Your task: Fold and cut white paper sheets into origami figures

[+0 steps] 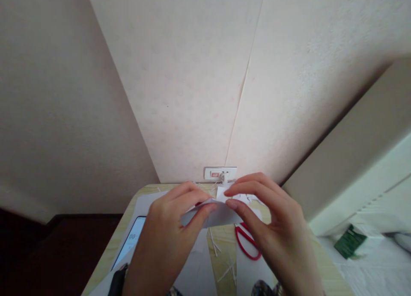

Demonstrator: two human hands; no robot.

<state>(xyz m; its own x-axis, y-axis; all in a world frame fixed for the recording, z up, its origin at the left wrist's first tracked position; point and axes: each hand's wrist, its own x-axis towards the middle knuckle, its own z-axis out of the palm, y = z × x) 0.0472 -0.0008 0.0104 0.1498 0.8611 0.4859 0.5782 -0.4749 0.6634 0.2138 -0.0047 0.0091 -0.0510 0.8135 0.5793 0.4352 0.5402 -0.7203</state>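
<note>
A folded piece of white paper is held up between my two hands, above the table. My left hand pinches its left side between thumb and fingers. At the right end, my right hand grips the paper with thumb and fingertips, near a small upright white flap. Below my right hand lie scissors with red handles, partly hidden by that hand. Thin white strips are scattered on the table under the paper.
The pale wooden table stands against a papered wall with a socket and a plug. A lit phone rests at left on white sheets. Beyond the table at right is a green packet.
</note>
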